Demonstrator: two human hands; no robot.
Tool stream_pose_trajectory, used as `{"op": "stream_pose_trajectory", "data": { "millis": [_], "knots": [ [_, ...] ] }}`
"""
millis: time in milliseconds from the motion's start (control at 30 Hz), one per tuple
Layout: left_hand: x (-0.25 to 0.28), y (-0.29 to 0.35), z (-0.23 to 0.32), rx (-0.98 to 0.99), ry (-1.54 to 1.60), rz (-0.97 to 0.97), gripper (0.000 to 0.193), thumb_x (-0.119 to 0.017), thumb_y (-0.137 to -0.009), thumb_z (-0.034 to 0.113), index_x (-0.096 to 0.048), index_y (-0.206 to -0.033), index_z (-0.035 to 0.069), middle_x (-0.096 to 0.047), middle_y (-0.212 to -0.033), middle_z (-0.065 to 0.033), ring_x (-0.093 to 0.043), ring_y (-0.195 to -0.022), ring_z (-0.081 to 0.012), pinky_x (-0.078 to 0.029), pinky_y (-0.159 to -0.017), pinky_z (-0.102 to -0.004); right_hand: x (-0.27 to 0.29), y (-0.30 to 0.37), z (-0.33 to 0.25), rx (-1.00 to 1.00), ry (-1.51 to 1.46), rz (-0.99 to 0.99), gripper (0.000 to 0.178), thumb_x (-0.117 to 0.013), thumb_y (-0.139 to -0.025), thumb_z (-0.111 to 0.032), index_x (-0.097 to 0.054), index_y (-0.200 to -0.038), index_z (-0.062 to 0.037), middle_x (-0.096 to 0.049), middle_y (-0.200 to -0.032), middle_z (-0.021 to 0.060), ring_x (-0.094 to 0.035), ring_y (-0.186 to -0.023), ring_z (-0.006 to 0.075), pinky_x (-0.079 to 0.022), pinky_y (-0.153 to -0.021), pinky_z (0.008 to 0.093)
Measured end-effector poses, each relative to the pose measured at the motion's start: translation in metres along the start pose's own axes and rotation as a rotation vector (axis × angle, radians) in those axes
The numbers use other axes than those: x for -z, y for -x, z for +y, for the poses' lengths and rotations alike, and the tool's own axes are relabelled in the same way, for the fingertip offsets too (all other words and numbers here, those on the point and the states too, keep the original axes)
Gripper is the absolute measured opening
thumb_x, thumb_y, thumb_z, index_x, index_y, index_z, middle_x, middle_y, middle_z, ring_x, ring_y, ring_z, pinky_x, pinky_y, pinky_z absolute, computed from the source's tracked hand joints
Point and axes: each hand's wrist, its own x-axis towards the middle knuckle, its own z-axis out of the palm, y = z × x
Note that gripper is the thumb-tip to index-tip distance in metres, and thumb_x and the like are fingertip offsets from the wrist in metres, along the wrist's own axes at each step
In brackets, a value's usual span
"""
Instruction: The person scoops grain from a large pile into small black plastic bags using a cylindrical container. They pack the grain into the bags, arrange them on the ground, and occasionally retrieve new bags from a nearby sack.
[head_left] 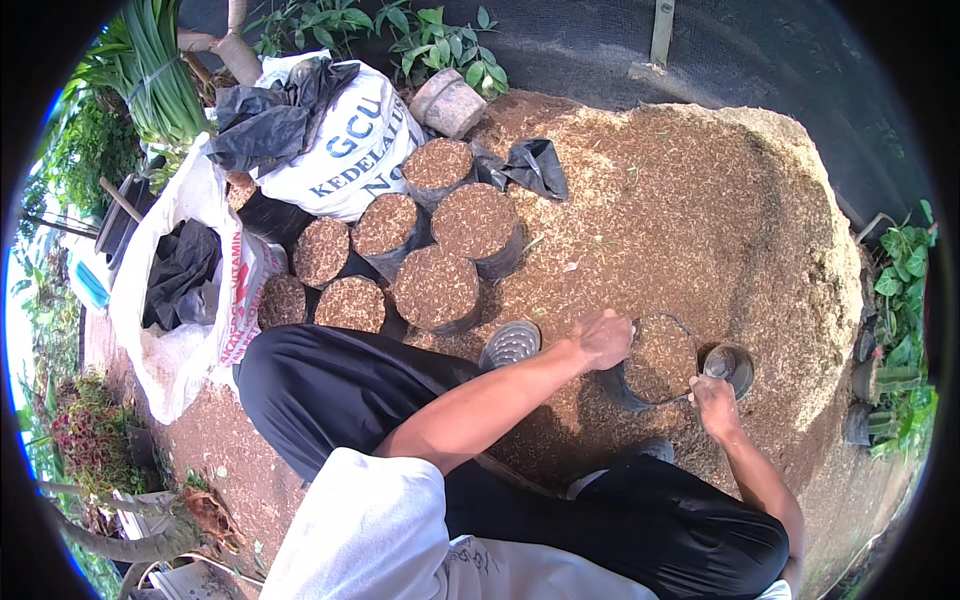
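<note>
A black plastic planting bag (622, 388), filled with brown, fibrous growing mix, stands upright between my feet. My left hand (605, 340) is closed on its rim at the upper left. My right hand (713, 405) pinches the opposite edge of the rim, at the right. Just beyond my right fingers a small dark round scoop or cup (741, 370) sits on the loose mix; whether the hand touches it I cannot tell. The bag's lower part is hidden by shadow and by my leg.
A large mound of brown mix (700, 200) spreads ahead. Several filled black bags (437, 290) cluster at the left. Behind them are a white sack (345, 140) and an open white sack (180, 350) holding black plastic. A grey pot (449, 103) lies tipped near dark netting (570, 45).
</note>
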Motion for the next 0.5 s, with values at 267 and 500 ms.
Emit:
{"op": "stream_pose_trajectory", "data": {
  "millis": [267,500],
  "knots": [
    [0.162,0.047,-0.001,-0.292,-0.249,0.411,0.034,-0.048,-0.104,0.017,-0.069,-0.087,-0.003,-0.070,-0.079,-0.0228,-0.072,-0.072,-0.0401,-0.061,-0.073,-0.0483,0.083,-0.002,-0.127,0.220,-0.480,0.119,0.039,-0.055,-0.110,-0.034,-0.050,-0.078,-0.0130,-0.040,-0.060,-0.0067,-0.038,-0.051,0.0044,-0.030,-0.046,0.0235],
    [0.309,0.207,0.012,-0.156,0.237,0.800,0.044,-0.044,-0.108,0.027,-0.062,-0.083,-0.004,-0.068,-0.076,-0.0228,-0.072,-0.066,-0.0331,-0.058,-0.085,-0.0476,0.126,0.031,-0.310,0.586,-0.690,0.217,0.038,-0.055,-0.111,-0.035,-0.050,-0.081,-0.0130,-0.036,-0.060,-0.0055,-0.041,-0.054,0.0065,-0.037,-0.051,0.0246]
  ]
}}
